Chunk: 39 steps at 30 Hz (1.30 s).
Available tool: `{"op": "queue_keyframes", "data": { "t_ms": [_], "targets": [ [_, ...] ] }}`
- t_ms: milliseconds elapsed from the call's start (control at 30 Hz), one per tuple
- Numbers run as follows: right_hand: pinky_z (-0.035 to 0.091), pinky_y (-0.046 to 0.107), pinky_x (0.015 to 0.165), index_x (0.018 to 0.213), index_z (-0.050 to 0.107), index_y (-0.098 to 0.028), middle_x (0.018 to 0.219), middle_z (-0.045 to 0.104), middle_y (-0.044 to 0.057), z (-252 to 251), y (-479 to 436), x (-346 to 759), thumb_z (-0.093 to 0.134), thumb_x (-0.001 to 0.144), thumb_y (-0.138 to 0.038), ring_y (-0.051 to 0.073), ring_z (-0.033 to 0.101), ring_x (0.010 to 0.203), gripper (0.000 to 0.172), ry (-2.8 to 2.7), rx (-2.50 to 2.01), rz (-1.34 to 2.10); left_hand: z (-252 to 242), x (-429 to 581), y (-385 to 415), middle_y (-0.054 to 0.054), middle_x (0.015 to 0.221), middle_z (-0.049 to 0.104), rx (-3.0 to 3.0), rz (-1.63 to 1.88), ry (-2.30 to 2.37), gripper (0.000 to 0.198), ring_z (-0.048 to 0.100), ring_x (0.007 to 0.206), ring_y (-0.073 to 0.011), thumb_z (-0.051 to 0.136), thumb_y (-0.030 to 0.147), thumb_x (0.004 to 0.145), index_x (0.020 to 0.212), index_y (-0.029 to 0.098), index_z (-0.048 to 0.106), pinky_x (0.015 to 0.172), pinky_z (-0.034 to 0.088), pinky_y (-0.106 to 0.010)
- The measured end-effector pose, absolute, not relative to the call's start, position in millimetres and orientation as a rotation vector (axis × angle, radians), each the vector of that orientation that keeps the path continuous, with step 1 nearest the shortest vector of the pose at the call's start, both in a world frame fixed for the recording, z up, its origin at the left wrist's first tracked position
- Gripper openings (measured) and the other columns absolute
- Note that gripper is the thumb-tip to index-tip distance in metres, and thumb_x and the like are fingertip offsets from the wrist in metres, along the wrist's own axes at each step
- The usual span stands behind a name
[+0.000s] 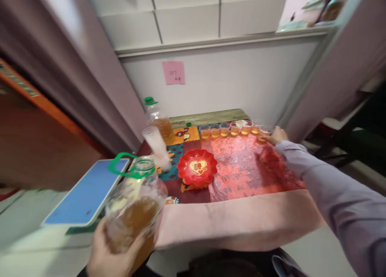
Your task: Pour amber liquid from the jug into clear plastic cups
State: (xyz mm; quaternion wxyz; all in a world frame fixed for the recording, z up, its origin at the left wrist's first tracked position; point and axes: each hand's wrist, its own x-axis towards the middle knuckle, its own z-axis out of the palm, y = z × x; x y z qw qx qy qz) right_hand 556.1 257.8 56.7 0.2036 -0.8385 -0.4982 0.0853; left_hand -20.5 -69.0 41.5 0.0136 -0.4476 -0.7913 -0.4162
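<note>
My left hand (pixel 116 249) is wrapped round the lower part of a large clear plastic jug (pixel 134 212), part full of amber liquid. Its green handle ring (pixel 119 164) sits at the neck, and the mouth is uncapped. At the far right of the table, my right hand (pixel 278 136) has its fingers closed on the rim of a small clear plastic cup (pixel 264 133) with amber liquid in it. Several similar cups (pixel 224 129) stand in a row to its left along the back, each holding some amber liquid.
A red scalloped dish (pixel 197 167) sits mid-table. Left of it leans a stack of clear cups (pixel 157 146), before a second jug (pixel 161 126) with a green cap. A loose green cap (pixel 188 124) lies behind. A blue-topped stool (pixel 87 194) stands left.
</note>
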Motion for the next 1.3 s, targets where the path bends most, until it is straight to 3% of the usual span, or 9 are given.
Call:
{"op": "queue_keyframes", "data": {
  "t_ms": [167,300,433,500,600,767,867,1067,1300],
  "targets": [
    [0.048,0.056,0.116,0.146,0.057,-0.022,0.142,0.066,0.02,77.4,249.5,493.2,0.078,0.092,-0.04,0.045,0.06,0.139,0.062,-1.53,-1.816,0.172,58.3,-5.4,-69.0,-0.021,0.143,0.067,-1.385,-1.389,-2.466,0.115,0.066,0.131,-0.0424,0.079,0.083,0.057,0.147,0.017,0.055,0.115,0.051,-0.057],
    [0.058,0.042,0.105,0.151,0.055,-0.019,0.132,0.075,0.014,93.8,218.7,399.1,0.081,0.09,-0.033,0.029,0.073,0.118,0.069,-1.809,-1.384,0.378,57.3,-4.4,-72.0,-0.022,0.143,0.067,-1.383,-1.414,-2.411,0.111,0.066,0.132,-0.0424,0.081,0.081,0.059,0.146,0.016,0.055,0.115,0.052,-0.057],
    [0.06,0.037,0.097,0.114,0.078,-0.023,0.114,0.08,0.007,98.9,177.5,302.7,0.073,0.096,-0.029,0.023,0.076,0.103,0.019,-2.075,-1.019,0.511,55.5,-3.7,-74.6,-0.021,0.138,0.071,-1.395,-1.436,-2.397,0.106,0.07,0.126,-0.0405,0.083,0.077,0.061,0.143,0.017,0.057,0.109,0.056,-0.054],
    [0.059,0.033,0.092,0.103,0.081,-0.024,0.105,0.081,0.005,97.9,162.4,262.8,0.071,0.097,-0.026,0.021,0.076,0.096,0.011,-2.185,-0.941,0.564,55.5,-2.7,-74.2,-0.021,0.137,0.071,-1.397,-1.452,-2.385,0.106,0.07,0.126,-0.0409,0.083,0.077,0.06,0.142,0.015,0.057,0.109,0.056,-0.054],
    [0.057,0.03,0.093,0.104,0.082,-0.023,0.105,0.081,0.005,95.0,152.7,217.2,0.069,0.099,-0.022,0.02,0.076,0.098,0.013,-2.299,-0.95,0.587,54.9,-1.9,-72.3,-0.023,0.137,0.07,-1.427,-1.447,-2.335,0.105,0.069,0.128,-0.041,0.084,0.077,0.062,0.142,0.014,0.057,0.111,0.055,-0.055],
    [0.054,0.03,0.1,0.134,0.072,-0.021,0.134,0.073,0.009,95.6,156.0,176.4,0.064,0.104,-0.024,0.021,0.073,0.116,0.031,-2.445,-1.1,0.473,51.0,-3.3,-70.3,-0.022,0.138,0.07,-1.471,-1.439,-2.264,0.104,0.068,0.13,-0.0404,0.083,0.077,0.064,0.143,0.015,0.056,0.112,0.054,-0.055],
    [0.054,0.03,0.101,0.136,0.07,-0.021,0.144,0.068,0.01,100.7,156.5,165.1,0.061,0.104,-0.02,0.023,0.07,0.124,0.033,-2.506,-1.142,0.425,47.9,-4.9,-71.3,-0.022,0.139,0.069,-1.473,-1.443,-2.24,0.104,0.068,0.13,-0.0405,0.082,0.079,0.065,0.143,0.016,0.056,0.112,0.054,-0.055],
    [0.057,0.034,0.095,0.143,0.063,-0.025,0.14,0.068,0.011,111.0,160.2,152.1,0.052,0.109,-0.026,0.026,0.074,0.118,0.036,-2.559,-1.198,0.366,42.6,-6.9,-78.2,-0.021,0.139,0.069,-1.497,-1.424,-2.221,0.101,0.069,0.128,-0.0394,0.081,0.076,0.069,0.146,0.016,0.055,0.108,0.057,-0.053],
    [0.058,0.031,0.09,0.127,0.075,-0.026,0.133,0.073,0.009,108.3,172.4,151.1,0.051,0.109,-0.025,0.025,0.076,0.112,0.03,-2.7,-1.108,0.396,39.0,-10.6,-83.9,-0.024,0.145,0.066,-1.484,-1.387,-2.296,0.107,0.067,0.132,-0.042,0.079,0.079,0.069,0.15,0.015,0.052,0.111,0.056,-0.056]
  ]
}}
